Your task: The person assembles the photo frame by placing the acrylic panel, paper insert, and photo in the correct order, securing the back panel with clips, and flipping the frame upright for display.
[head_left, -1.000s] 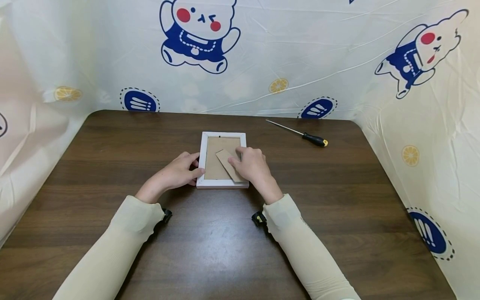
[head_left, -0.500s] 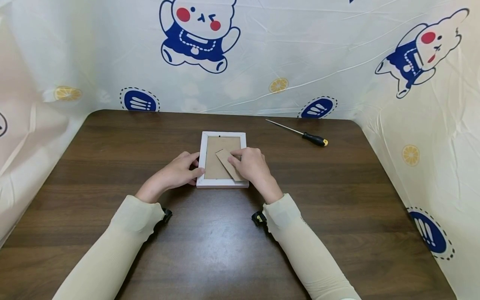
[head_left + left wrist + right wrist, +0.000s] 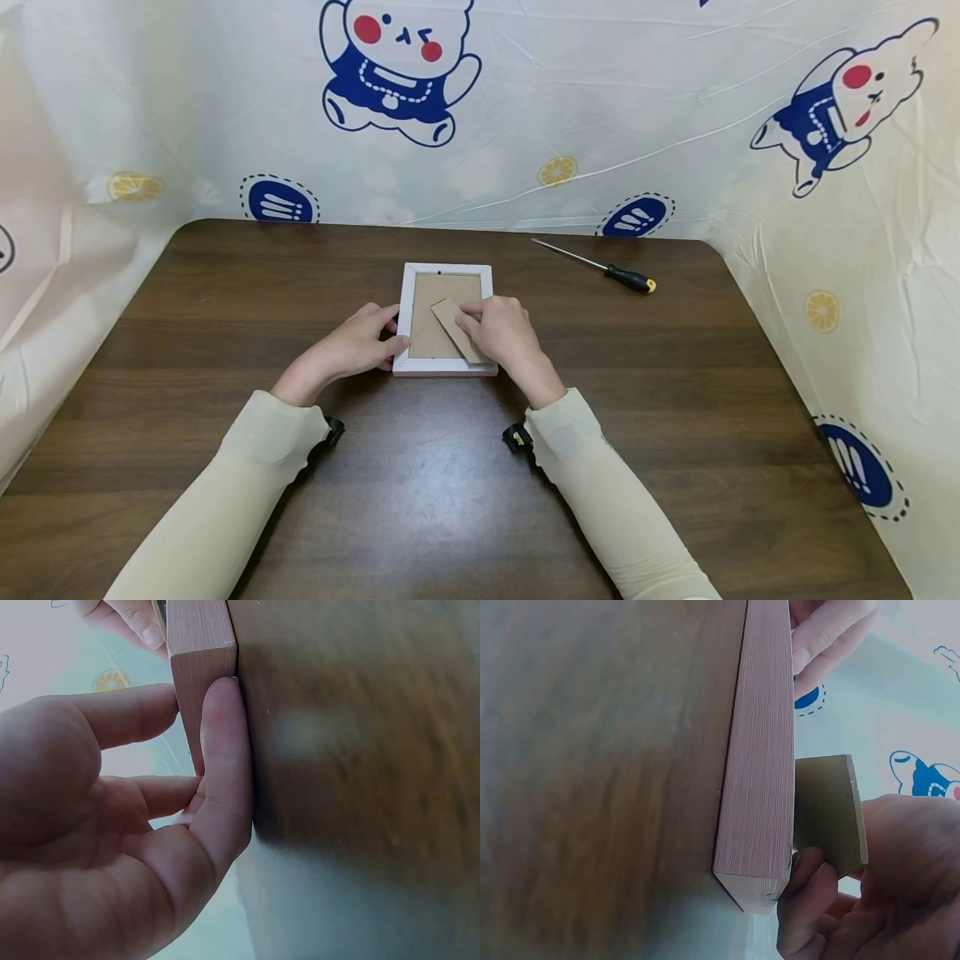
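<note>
A white picture frame (image 3: 444, 365) lies face down on the table, its brown backing board (image 3: 431, 293) showing. A slanted easel stand flap (image 3: 454, 323) of the same brown board sticks up from the back, as the right wrist view shows. My right hand (image 3: 504, 327) holds this flap, thumb and index finger close together over its right side and other fingers (image 3: 810, 900) curled beneath it. At the frame's left side, my left hand (image 3: 358, 340) grips the edge: the thumb rests on the border, while a finger (image 3: 223, 742) lies along the outer side wall.
A screwdriver (image 3: 628, 279) with a black and yellow handle lies at the back right of the dark wooden table (image 3: 420, 492). A patterned white curtain (image 3: 540, 100) hangs around the table's back and sides.
My right index finger has drawn back from the frame's right border toward the thumb, over the stand flap. The left hand and the picture frame have stayed in place.
</note>
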A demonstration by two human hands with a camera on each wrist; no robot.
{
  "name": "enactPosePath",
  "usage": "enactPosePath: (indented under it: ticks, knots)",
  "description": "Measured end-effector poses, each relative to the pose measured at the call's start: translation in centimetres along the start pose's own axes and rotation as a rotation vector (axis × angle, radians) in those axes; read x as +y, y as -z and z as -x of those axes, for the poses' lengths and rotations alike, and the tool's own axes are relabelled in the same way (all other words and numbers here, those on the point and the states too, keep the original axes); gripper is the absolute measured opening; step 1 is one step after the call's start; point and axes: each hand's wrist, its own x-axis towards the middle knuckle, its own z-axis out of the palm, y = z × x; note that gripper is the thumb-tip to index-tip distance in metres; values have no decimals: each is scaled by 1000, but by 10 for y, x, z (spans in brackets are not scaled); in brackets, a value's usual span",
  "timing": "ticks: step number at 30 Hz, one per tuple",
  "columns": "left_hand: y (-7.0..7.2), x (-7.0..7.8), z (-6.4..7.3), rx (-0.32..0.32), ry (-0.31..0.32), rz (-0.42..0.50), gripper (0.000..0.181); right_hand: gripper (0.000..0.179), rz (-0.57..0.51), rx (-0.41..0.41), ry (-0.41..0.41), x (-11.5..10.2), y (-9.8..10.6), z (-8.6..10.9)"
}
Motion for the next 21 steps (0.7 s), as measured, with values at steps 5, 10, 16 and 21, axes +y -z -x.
enactPosePath:
  ticks: [5, 10, 16, 21]
  knots:
    - [0, 1, 0, 8, -1, -41, 59, 32, 23, 15, -16, -1, -1, 1]
    - [0, 1, 0, 10, 7, -46, 59, 31, 49, 36, -11, -2, -2, 1]
    - [-1, 0, 0, 9, 9, -46, 59, 31, 57, 39, -3, -1, -2, 2]
    - [-1, 1, 0, 9, 6, -36, 59, 34, 53, 23, -3, -1, -2, 3]
